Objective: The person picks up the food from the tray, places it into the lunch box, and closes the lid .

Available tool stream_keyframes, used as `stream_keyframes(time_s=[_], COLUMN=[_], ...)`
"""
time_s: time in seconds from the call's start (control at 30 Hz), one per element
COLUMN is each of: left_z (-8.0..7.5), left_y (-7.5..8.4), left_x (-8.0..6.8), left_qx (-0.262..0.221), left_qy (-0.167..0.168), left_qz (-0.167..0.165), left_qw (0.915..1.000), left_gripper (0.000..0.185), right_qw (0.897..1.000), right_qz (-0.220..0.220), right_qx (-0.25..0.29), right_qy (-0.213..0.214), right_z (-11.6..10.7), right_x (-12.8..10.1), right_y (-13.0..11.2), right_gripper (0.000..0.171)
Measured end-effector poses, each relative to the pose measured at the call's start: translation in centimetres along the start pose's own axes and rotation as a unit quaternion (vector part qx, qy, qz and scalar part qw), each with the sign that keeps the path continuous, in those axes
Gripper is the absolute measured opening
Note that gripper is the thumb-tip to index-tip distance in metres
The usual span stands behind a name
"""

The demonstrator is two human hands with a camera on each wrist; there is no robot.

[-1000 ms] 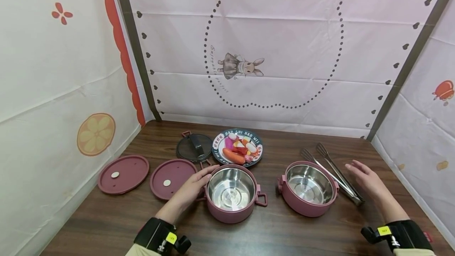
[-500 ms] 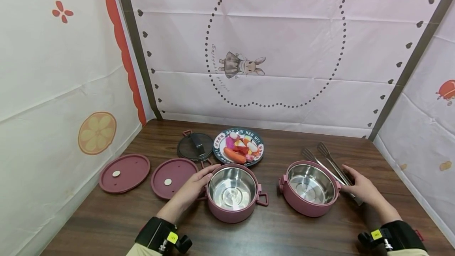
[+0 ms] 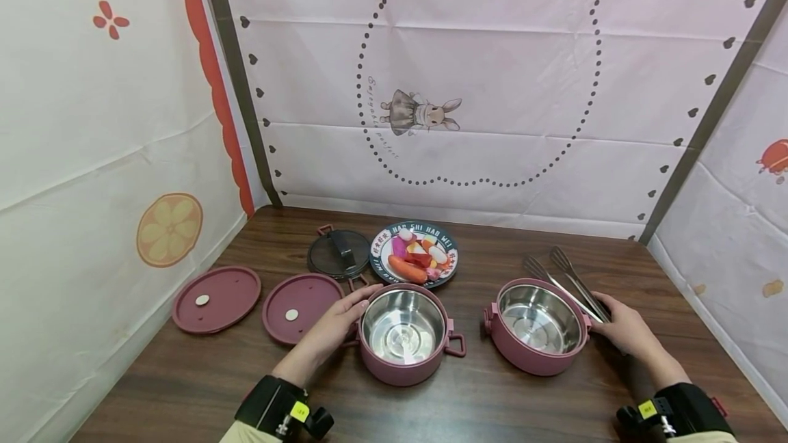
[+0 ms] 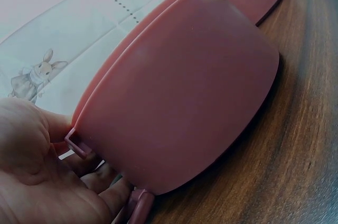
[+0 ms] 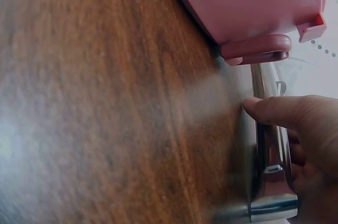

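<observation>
Two pink pots with shiny steel insides stand uncovered on the brown table. At the left pot, my left hand touches the side wall, its fingers reaching along the rim. In the left wrist view, fingers lie beside the pot's clasp and side handle. My right hand pinches metal tongs just right of the other pot. The right wrist view has the thumb on one side of the tongs and the fingers behind them, close to that pot's handle.
Two round pink lids, one far left and one nearer, lie left of the pots. Behind them sit a dark round lid-like piece and a patterned plate of toy food. Cloth walls enclose the table.
My right hand has moved left and down onto the tongs and now pinches them. The left hand stays at the left pot, and the pots have not moved.
</observation>
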State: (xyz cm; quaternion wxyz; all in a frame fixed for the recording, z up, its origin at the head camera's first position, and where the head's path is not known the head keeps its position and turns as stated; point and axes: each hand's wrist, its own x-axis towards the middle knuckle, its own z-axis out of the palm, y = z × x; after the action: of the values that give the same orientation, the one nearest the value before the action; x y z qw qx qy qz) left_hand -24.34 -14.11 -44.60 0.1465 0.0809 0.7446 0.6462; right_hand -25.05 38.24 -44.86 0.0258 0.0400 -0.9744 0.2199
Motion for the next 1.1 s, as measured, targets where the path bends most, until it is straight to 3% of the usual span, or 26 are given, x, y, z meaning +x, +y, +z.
stream_keyframes(time_s=[0.5, 1.1], left_z=[0.2, 0.1], left_y=[0.1, 0.4], left_x=[0.0, -0.2], left_qx=[-0.006, 0.001], left_qy=[0.005, 0.006], left_qz=[-0.004, -0.008], left_qw=[1.0, 0.9999], left_gripper=[0.044, 0.043], right_qw=[1.0, 0.998], right_qz=[-0.01, 0.008], right_qx=[-0.008, -0.032], right_qy=[0.026, 0.05], right_z=[-1.2, -6.4], right_x=[0.0, 1.5], right_y=[-0.2, -2.3], right_gripper=[0.06, 0.064])
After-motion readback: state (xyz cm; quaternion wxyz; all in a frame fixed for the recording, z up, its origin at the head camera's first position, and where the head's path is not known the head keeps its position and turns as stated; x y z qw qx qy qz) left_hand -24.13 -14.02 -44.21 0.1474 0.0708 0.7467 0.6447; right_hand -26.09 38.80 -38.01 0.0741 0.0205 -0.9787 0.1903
